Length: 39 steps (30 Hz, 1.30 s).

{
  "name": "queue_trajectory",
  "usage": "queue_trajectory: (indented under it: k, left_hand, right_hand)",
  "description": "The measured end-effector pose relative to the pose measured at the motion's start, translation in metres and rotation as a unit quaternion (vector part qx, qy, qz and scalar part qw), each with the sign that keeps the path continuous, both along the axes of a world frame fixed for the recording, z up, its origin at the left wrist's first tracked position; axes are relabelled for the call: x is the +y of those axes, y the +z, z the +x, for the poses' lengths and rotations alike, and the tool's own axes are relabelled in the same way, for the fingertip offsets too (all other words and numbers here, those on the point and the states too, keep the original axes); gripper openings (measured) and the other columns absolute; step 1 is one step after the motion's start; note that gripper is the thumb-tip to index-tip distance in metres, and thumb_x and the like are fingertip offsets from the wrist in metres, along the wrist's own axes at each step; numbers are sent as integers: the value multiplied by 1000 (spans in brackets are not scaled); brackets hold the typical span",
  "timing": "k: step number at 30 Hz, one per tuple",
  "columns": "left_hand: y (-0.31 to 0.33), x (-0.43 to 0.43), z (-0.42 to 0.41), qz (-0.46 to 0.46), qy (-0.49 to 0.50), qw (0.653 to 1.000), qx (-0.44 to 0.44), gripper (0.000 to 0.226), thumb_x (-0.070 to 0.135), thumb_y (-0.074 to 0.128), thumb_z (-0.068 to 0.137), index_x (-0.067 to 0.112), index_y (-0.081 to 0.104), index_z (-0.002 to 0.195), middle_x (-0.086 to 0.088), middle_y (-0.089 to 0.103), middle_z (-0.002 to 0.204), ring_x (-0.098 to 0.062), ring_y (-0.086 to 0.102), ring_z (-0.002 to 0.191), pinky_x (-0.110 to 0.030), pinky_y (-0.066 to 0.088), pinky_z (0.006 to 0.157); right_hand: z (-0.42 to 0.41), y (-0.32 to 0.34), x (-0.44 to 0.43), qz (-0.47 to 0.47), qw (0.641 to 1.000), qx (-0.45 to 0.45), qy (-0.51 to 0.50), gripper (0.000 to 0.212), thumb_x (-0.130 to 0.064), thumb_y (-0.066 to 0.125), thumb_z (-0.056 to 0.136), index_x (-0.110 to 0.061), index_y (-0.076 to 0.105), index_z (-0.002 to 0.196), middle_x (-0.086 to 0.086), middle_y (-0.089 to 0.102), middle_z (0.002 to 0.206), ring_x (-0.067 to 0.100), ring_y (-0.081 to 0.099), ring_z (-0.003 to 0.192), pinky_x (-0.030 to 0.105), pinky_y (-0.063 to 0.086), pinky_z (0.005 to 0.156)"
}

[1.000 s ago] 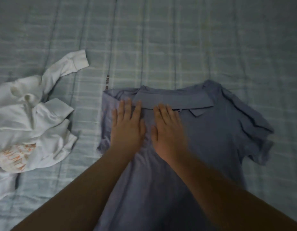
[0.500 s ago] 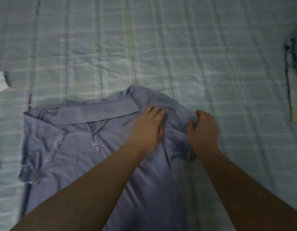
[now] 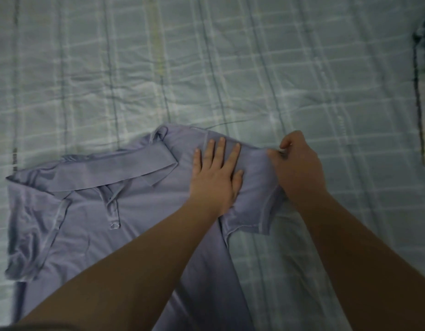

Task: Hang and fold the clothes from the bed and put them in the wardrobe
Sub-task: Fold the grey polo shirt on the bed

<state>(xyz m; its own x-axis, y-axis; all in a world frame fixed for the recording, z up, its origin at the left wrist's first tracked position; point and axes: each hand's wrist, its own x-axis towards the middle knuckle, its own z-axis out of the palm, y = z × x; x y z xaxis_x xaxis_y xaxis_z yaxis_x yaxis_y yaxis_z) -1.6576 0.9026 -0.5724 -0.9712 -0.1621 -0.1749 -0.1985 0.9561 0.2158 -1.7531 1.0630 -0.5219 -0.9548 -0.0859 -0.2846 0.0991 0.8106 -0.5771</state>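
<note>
On the checked bedsheet (image 3: 254,68) the polo shirt (image 3: 116,223) lies collar-away — left hand (image 3: 215,177) flat, right hand (image 3: 298,168) pinching its sleeve.

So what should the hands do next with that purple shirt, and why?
Probably fold the right sleeve inward across the chest. The polo shirt lies front-up on the bed; the left hand presses flat near the shoulder like an anchor, while the right hand pinches the sleeve's top edge, which sticks out past the body.
</note>
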Motion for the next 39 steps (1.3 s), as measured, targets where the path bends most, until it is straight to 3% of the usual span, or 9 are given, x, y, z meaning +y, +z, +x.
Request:
queue_trajectory:
  k: [6,11,14,17,23,28,32,36,39]
  left_hand:
    - [-17,4,-2,-41,15,999,5,64,52,21,101,29,12,159,-7,8,167,-29,3,154,-57,4,121]
    - [-17,5,-3,-43,17,999,9,63,52,20,101,29,11,159,-7,8,167,-28,2,154,-56,0,122]
    - [-17,5,-3,-47,18,999,3,64,52,19,101,29,9,160,-6,7,168,-28,1,154,-56,-2,122]
    - [-15,5,-2,-49,17,999,-2,64,51,18,101,29,9,160,-7,7,168,-28,1,154,-56,-1,122]
    - [-8,5,-1,-31,12,999,4,63,49,22,101,28,15,160,-8,11,167,-30,5,154,-58,3,121]
    - [-8,5,3,-32,7,999,36,62,46,30,99,25,24,158,-11,21,164,-32,16,152,-58,8,121]
    - [-6,6,2,-36,7,999,14,63,47,27,99,26,22,158,-10,19,165,-31,13,153,-58,7,121]
    - [3,4,1,-22,0,1000,0,63,46,29,101,26,18,159,-10,13,166,-30,7,154,-58,4,121]
    - [21,7,4,28,9,998,62,56,32,51,96,12,44,148,-19,32,158,-37,23,149,-55,12,121]
  right_hand:
    - [24,-1,21,47,991,110,-52,30,-32,61,90,-18,51,115,10,55,113,33,53,106,43,43,86]
    - [92,8,18,93,991,-69,-61,34,-51,58,90,-17,58,95,9,64,95,33,64,92,36,47,73]
    - [112,9,11,142,985,-88,-30,44,-53,59,88,-11,58,98,12,65,99,34,64,96,37,49,75]
    - [118,7,7,176,981,-79,8,39,-48,53,93,-10,59,102,11,60,106,32,62,100,36,47,75]
    - [124,9,17,59,992,-96,-54,19,-36,57,93,-19,47,92,9,64,94,34,63,91,37,47,73]
    - [127,6,28,52,987,-134,-66,33,-37,66,87,-19,39,93,0,54,84,33,63,89,34,42,69]
    - [102,8,36,72,989,-67,-111,32,-46,59,88,-20,43,97,1,56,80,34,65,88,34,38,69]
    - [61,4,25,28,995,16,-96,42,-43,57,94,-11,52,121,12,61,112,32,58,106,38,45,87]
    - [37,-3,18,71,997,20,-36,33,-36,58,92,-12,56,114,14,54,112,36,55,107,44,47,89]
